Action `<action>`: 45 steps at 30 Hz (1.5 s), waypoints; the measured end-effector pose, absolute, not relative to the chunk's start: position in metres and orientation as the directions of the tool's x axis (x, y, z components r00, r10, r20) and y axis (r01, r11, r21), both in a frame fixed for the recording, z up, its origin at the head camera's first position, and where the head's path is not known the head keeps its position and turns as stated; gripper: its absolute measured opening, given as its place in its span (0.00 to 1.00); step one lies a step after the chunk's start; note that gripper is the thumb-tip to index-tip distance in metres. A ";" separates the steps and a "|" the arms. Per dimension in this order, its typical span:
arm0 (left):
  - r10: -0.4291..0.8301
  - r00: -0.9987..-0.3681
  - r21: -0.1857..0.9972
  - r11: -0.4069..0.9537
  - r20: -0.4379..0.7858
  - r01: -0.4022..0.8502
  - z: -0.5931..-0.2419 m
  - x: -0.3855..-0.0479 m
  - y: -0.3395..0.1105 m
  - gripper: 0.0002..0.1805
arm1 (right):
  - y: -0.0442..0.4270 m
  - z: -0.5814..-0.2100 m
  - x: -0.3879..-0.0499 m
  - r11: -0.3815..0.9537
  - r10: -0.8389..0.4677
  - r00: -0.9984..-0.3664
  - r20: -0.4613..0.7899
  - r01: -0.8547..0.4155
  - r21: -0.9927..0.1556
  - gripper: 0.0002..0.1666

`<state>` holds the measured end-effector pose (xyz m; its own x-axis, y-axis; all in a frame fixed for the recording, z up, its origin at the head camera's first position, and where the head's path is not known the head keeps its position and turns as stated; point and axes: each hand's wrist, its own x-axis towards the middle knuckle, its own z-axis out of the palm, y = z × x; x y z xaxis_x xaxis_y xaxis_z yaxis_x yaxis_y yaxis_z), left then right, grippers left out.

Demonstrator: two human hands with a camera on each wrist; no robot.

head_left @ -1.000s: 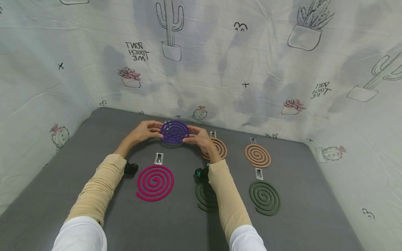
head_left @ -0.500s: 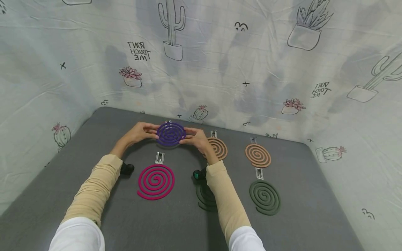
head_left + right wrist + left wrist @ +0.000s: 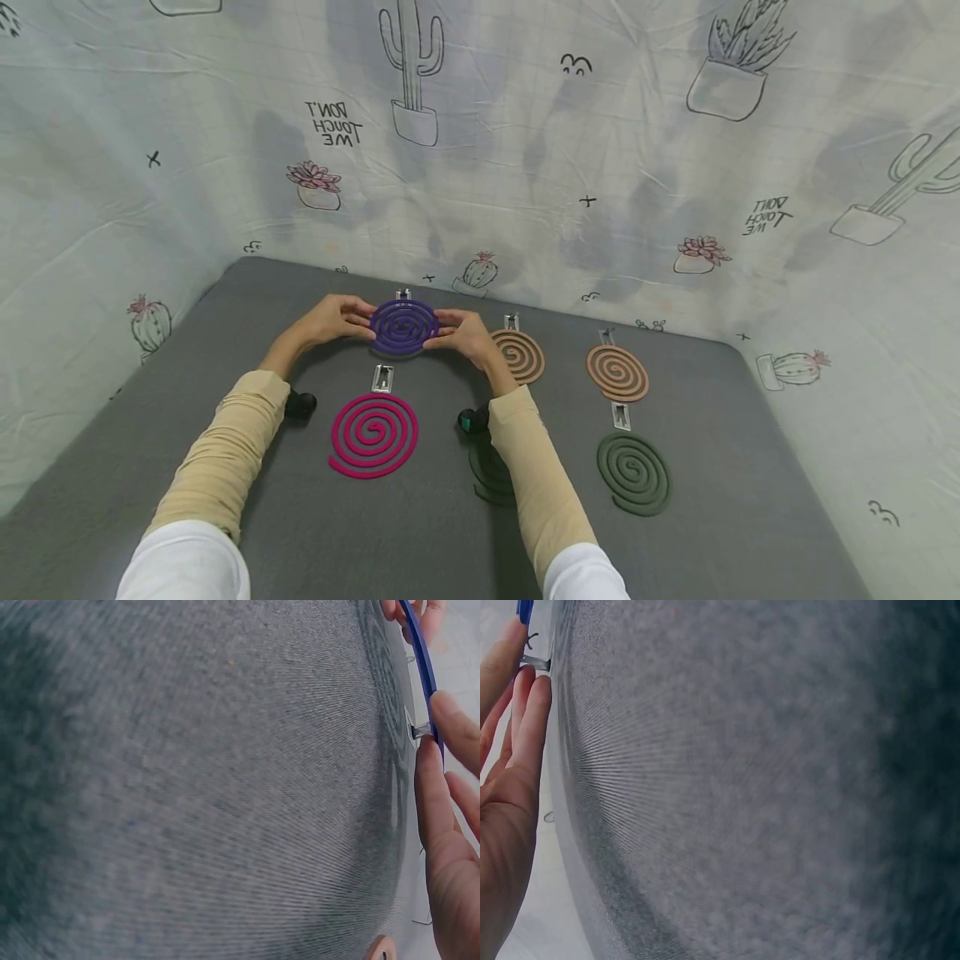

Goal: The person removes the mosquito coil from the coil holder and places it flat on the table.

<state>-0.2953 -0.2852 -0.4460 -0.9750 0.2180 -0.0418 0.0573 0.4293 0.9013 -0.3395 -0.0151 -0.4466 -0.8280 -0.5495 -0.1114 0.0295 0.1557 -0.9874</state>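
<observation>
A purple mosquito coil (image 3: pixel 403 327) is held between both hands at the back left of the table in the head view. My left hand (image 3: pixel 333 321) pinches its left edge between thumb and fingers. On the opposite edge, the thumb and fingers of my right hand (image 3: pixel 467 335) pinch it. The right wrist view shows the coil (image 3: pixel 424 667) edge-on, raised a little off the grey cloth. A small metal coil stand (image 3: pixel 403 294) lies just behind it. Only a bit of the coil (image 3: pixel 525 609) appears in the left wrist view.
A pink coil (image 3: pixel 373 435) lies nearer, below a metal stand (image 3: pixel 382 378). To the right are two tan coils (image 3: pixel 617 372) and two green coils (image 3: pixel 633 473); my right arm partly covers one green coil. A patterned white cloth (image 3: pixel 525 167) hangs behind the grey table (image 3: pixel 420 533).
Both hands have shifted slightly left and nearer with the purple coil, uncovering more of the metal stand behind it. Their grip on its edges stays the same.
</observation>
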 end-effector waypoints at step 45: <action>0.255 -0.962 0.818 0.570 -0.094 0.071 -0.443 -0.298 -0.286 0.32 | -0.032 -0.442 -0.336 0.573 -0.493 -0.864 -0.101 -0.236 -0.785 0.43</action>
<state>-0.2981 -0.2862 -0.4429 -0.9623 0.2552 -0.0940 0.0712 0.5701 0.8185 -0.3363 -0.0318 -0.4421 -0.8643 -0.4929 -0.1005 -0.2355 0.5731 -0.7849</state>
